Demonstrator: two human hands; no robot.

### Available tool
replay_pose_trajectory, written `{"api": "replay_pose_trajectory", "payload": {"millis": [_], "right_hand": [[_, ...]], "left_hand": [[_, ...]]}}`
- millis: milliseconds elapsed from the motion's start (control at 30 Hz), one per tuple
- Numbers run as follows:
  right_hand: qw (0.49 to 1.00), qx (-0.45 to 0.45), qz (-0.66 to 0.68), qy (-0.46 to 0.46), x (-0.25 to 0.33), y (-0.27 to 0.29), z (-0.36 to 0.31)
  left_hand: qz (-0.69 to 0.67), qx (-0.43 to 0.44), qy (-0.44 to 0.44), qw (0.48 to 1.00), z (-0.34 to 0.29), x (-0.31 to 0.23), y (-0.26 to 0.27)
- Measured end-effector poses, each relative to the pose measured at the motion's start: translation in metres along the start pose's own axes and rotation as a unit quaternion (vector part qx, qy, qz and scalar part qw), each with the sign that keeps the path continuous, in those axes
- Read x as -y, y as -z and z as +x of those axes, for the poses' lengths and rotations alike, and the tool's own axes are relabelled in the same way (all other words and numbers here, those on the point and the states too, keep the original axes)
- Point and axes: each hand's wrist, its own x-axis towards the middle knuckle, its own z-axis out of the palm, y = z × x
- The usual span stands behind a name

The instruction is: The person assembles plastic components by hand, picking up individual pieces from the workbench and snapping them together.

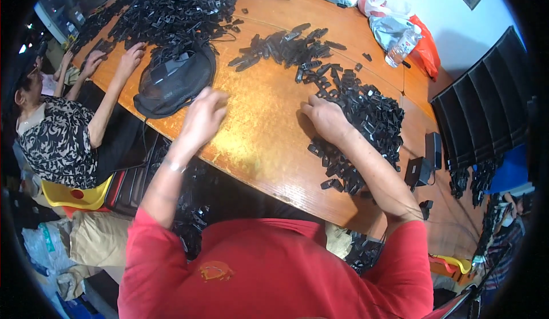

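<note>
My left hand (204,117) hovers over the orange-brown wooden table (251,124), just right of a black mesh pouch (180,84). Its fingers are curled together and slightly blurred; anything inside them is too small or hidden to make out. At the left edge of a pile of small black plastic clips (374,110), my right hand (326,117) has its fingers bent into a pinch. What those fingertips hold, if anything, is out of sight. Beyond both hands lies a looser heap of longer black plastic pieces (280,47).
A large mound of black parts (171,13) covers the far left. Another person's hand (131,58) reaches in there. A clear bottle (403,47) and plastic bags (383,18) line the far right edge, near a black chair (486,98). A black box (418,172) stands right of the clips.
</note>
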Motion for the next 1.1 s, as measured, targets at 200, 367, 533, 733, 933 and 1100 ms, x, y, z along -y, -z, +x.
{"api": "replay_pose_trajectory", "payload": {"millis": [200,367,533,733,933,1100], "right_hand": [[0.991,-0.069,0.097,-0.061,0.016,0.01,0.001],[0.959,-0.066,0.238,-0.137,0.05,0.012,0.003],[0.914,-0.028,0.361,-0.182,0.082,0.001,-0.002],[0.949,-0.028,0.286,-0.126,0.09,-0.002,-0.008],[0.987,0.043,0.119,-0.103,0.096,-0.004,-0.002],[0.971,-0.052,0.203,-0.116,0.115,0.004,0.014]], "left_hand": [[0.093,-0.087,0.02,0.992,0.118,0.021,-0.076],[0.112,-0.079,0.016,0.99,0.121,0.037,-0.094],[0.072,-0.079,-0.068,0.992,0.067,0.02,-0.094],[0.032,-0.089,-0.103,0.99,-0.002,-0.02,-0.072],[0.024,-0.08,-0.065,0.994,-0.05,-0.04,-0.066],[-0.041,-0.095,-0.039,0.994,-0.06,-0.026,-0.064]]}}
